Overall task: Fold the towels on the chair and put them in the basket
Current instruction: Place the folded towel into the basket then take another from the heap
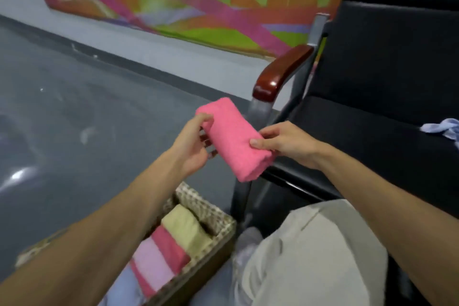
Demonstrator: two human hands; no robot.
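Hands, left hand (pixel 192 143) and right hand (pixel 285 143), grip a folded pink towel (pixel 234 139) above the basket (pixel 211 208), apparently ready to lower it in.

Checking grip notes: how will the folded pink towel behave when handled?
Likely light and soft: the pink towel is gripped by the left hand and right hand. Its fuzzy surface probably resists slipping. The folded bundle may spring open if released.

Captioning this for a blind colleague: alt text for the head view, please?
A left hand and right hand hold a folded pink towel in the air beside a black chair. Below, a woven basket on the floor holds folded towels; a light blue cloth lies on the seat.
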